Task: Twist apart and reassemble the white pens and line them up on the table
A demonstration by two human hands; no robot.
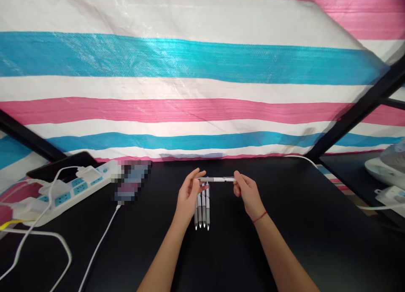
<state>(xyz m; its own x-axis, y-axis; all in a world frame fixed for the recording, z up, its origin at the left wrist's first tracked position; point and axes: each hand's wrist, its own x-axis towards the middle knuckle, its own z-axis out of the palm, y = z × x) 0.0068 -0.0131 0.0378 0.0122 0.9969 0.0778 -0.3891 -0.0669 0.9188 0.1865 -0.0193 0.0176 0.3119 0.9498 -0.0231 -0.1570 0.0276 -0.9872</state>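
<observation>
A white and grey pen (218,179) is held level between my two hands, above the black table (294,224). My left hand (190,193) pinches its grey end between thumb and fingers, with other fingers spread. Its clear clip end is gripped by the thumb and bent fingers of my right hand (247,190). Several similar pens (203,212) lie side by side on the table, tips toward me, beside and partly behind my left hand.
At the left are a white power strip (76,190) with plugs and cables, a dark tablet-like object (63,167) and a blurred-out phone (133,180) on a white cable (100,243). Striped sheeting (196,114) hangs behind, between black frame bars (344,114).
</observation>
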